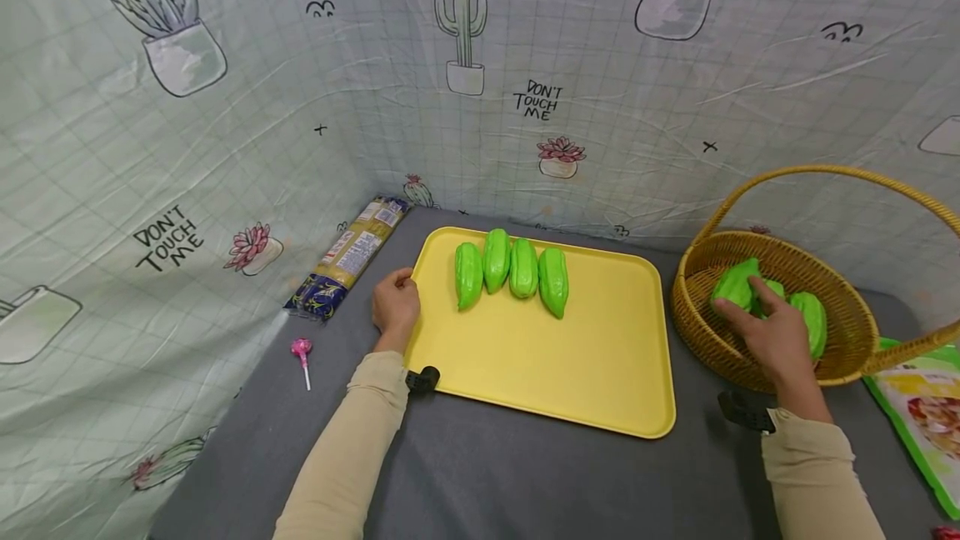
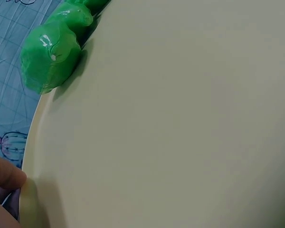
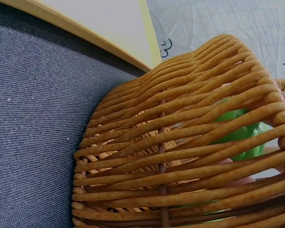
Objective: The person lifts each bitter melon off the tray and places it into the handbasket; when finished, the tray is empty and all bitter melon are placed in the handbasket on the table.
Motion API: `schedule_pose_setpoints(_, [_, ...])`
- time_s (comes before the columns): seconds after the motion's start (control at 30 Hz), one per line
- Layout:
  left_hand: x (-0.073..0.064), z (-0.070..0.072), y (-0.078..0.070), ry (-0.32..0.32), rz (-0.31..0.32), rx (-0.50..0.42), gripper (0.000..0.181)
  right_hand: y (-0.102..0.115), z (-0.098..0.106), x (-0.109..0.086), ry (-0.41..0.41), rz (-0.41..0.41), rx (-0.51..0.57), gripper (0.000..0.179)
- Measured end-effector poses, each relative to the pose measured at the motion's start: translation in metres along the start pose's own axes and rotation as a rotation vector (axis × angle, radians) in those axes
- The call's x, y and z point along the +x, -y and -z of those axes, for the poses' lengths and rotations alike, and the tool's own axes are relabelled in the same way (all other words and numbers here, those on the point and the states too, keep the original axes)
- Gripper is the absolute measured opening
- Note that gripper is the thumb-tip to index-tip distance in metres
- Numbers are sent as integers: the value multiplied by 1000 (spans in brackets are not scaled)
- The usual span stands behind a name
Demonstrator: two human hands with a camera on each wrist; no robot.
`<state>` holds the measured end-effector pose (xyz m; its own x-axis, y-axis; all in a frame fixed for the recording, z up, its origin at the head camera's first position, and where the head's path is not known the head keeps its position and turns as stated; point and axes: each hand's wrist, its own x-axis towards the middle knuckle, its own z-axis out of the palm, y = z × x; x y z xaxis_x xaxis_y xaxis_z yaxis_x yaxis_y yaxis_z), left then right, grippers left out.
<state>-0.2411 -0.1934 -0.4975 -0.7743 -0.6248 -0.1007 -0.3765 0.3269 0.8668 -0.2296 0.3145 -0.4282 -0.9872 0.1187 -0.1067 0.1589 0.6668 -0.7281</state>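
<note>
A yellow tray [image 1: 592, 357] lies on the dark grey table. Four would overcount nothing here, so: several glossy green, ridged, elongated fruits [image 1: 553, 280] lie in a row toward its far left, also seen as a green fruit [image 2: 50, 59] in the left wrist view. My left hand [image 1: 396, 304] grips the tray's left rim, a fingertip [image 2: 16, 176] against the edge. On the right stands a brown wicker basket [image 1: 697, 332] with more green fruits [image 1: 810, 319] inside. My right hand [image 1: 772, 336] reaches into it and holds one green fruit [image 1: 737, 282] between thumb and fingers. The basket wall partly hides this hand in the right wrist view.
The basket's tall handle [image 1: 825, 169] arches over it. A green-edged packet [image 1: 926, 407] lies right of the basket. Left of the tray are a long blue-and-gold packet [image 1: 348, 257] and a pink lollipop [image 1: 302, 348]. Printed cloth [image 1: 360, 40] hangs behind and at the left.
</note>
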Motion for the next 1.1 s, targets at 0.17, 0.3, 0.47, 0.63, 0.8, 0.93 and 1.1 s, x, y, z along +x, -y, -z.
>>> schedule_pose_setpoints(0.17, [0,1,-1,14,-2,-4,30,0,1,1,16,-40,-5,90])
schedule_pose_setpoints(0.3, [0,2,0,17,2,-6,30,1,0,2,27,-54,0,91])
schedule_pose_setpoints(0.47, [0,1,-1,15,6,-6,30,2,0,2,25,-39,-29,91])
schedule_pose_setpoints(0.63, [-1,2,-1,19,5,-11,30,1,0,2,14,-16,-76,90])
schedule_pose_setpoints(0.8, [0,2,0,12,4,-18,30,3,0,3,35,-22,-67,89])
schedule_pose_setpoints(0.93, [0,2,1,16,4,-17,30,3,0,2,43,-9,-79,87])
schedule_pose_setpoints(1.1, [1,3,2,28,-1,-10,30,1,1,-1,62,-3,-82,86])
